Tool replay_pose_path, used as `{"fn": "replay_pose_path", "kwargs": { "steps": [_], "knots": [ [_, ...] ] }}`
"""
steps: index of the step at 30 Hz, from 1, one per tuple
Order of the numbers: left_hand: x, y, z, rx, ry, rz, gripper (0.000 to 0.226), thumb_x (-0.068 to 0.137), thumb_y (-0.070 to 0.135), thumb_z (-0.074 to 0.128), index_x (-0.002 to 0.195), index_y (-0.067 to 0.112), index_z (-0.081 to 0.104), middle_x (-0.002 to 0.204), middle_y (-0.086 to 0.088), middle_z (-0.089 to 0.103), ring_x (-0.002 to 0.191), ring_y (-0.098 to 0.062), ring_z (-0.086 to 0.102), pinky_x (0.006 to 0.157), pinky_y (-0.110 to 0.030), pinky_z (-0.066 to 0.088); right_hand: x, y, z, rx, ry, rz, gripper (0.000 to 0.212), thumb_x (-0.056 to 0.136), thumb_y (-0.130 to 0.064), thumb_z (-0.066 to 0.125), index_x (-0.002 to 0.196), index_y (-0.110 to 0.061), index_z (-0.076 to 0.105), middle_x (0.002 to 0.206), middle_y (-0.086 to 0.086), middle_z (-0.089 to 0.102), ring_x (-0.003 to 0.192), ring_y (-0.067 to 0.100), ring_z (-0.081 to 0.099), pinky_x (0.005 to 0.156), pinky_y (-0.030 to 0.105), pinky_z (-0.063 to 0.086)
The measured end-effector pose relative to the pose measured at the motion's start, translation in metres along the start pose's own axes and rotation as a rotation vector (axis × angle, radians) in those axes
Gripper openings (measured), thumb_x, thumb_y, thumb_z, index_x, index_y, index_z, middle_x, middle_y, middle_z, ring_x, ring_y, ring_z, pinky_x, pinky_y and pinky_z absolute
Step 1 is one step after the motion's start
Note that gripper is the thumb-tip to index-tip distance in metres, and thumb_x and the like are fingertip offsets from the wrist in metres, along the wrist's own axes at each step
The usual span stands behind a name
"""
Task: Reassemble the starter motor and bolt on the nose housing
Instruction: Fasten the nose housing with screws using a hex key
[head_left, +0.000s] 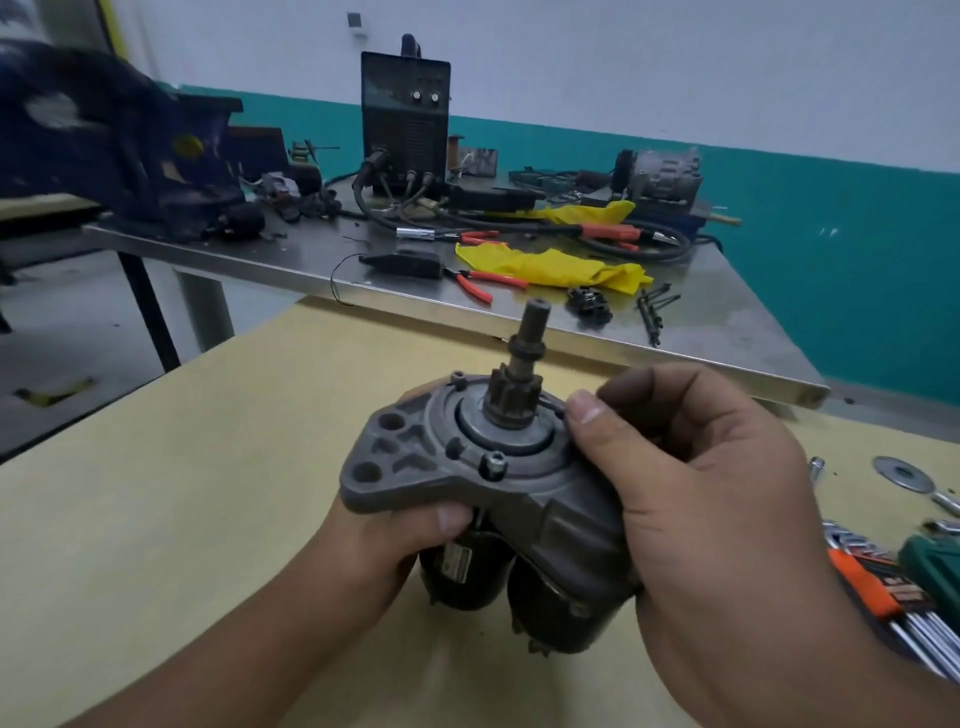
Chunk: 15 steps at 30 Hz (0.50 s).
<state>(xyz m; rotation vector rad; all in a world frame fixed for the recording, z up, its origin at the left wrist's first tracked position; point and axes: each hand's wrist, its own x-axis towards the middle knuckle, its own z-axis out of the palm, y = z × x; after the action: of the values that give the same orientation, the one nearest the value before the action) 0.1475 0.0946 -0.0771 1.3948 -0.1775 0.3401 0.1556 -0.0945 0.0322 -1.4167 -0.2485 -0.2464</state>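
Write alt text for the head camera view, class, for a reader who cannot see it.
Two hands hold a starter motor upright over a yellow table: the left hand grips under its nose housing, the right hand grips its side, thumb at the rim. Hex keys lie right.

Starter motor (498, 499) held upright over yellow table (156, 519), pinion shaft (522, 364) up; left hand (410, 540) grips under nose housing (415, 467), right hand (717, 493) wraps its right side, thumb (584, 415) at rim; steel bench (291, 254) far.
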Motion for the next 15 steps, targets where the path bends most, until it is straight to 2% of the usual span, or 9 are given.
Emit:
{"fn": "replay_pose_path", "kwargs": {
  "steps": [3,5,7,9,10,12,15],
  "knots": [
    [-0.002,0.000,0.012,-0.089,0.006,0.076,0.058,0.072,0.065,0.083,0.120,0.036,0.074,0.127,0.000,0.073,0.124,-0.028,0.065,0.098,-0.039,0.055,0.000,-0.004,0.013,0.015,-0.017,-0.022,0.018,0.080,-0.015,0.084,0.082,-0.031,0.074,0.070,-0.002,0.071,0.060,0.011,0.069,0.055,0.023,0.055],
    [-0.003,0.003,0.019,-0.174,0.073,0.155,0.055,0.079,0.058,0.080,0.126,0.030,0.072,0.130,-0.003,0.071,0.124,-0.026,0.065,0.096,-0.032,0.054,0.002,-0.004,0.021,0.004,-0.033,-0.033,0.019,0.082,-0.017,0.084,0.082,-0.032,0.073,0.071,-0.003,0.071,0.062,0.012,0.070,0.057,0.026,0.056],
    [0.000,0.012,0.025,-0.181,0.087,0.201,0.050,0.085,0.056,0.076,0.129,0.033,0.069,0.132,0.001,0.070,0.124,-0.022,0.065,0.097,-0.030,0.054,0.004,-0.004,0.026,-0.005,-0.042,-0.035,0.020,0.082,-0.017,0.084,0.080,-0.033,0.072,0.070,-0.004,0.071,0.064,0.014,0.070,0.059,0.031,0.059],
    [0.003,0.020,0.028,-0.129,0.021,0.255,0.042,0.092,0.053,0.070,0.131,0.038,0.067,0.132,0.008,0.070,0.124,-0.014,0.066,0.097,-0.025,0.054,0.003,-0.003,0.029,-0.010,-0.048,-0.020,0.021,0.081,-0.017,0.084,0.079,-0.033,0.072,0.070,-0.004,0.070,0.066,0.015,0.071,0.060,0.033,0.060],
    [0.005,0.022,0.027,-0.124,0.002,0.252,0.040,0.092,0.053,0.070,0.130,0.040,0.067,0.130,0.010,0.071,0.122,-0.011,0.066,0.095,-0.024,0.055,0.001,-0.003,0.029,-0.016,-0.055,-0.025,0.020,0.081,-0.018,0.085,0.080,-0.033,0.072,0.071,-0.004,0.071,0.067,0.015,0.071,0.060,0.033,0.060],
    [0.007,0.027,0.022,-0.156,-0.015,0.182,0.043,0.086,0.056,0.075,0.125,0.042,0.069,0.128,0.010,0.072,0.121,-0.013,0.067,0.094,-0.023,0.055,-0.001,-0.004,0.025,-0.041,-0.055,-0.089,0.019,0.079,-0.020,0.087,0.082,-0.033,0.073,0.072,-0.006,0.071,0.065,0.009,0.067,0.057,0.023,0.055],
    [0.010,0.027,0.007,-0.218,-0.112,0.022,0.056,0.077,0.058,0.083,0.127,0.037,0.070,0.134,0.000,0.070,0.128,-0.023,0.063,0.098,-0.028,0.053,0.008,-0.011,0.010,-0.101,-0.003,-0.228,0.020,0.071,-0.032,0.089,0.081,-0.037,0.073,0.075,-0.008,0.072,0.064,0.006,0.065,0.055,0.019,0.053]
  ]
}}
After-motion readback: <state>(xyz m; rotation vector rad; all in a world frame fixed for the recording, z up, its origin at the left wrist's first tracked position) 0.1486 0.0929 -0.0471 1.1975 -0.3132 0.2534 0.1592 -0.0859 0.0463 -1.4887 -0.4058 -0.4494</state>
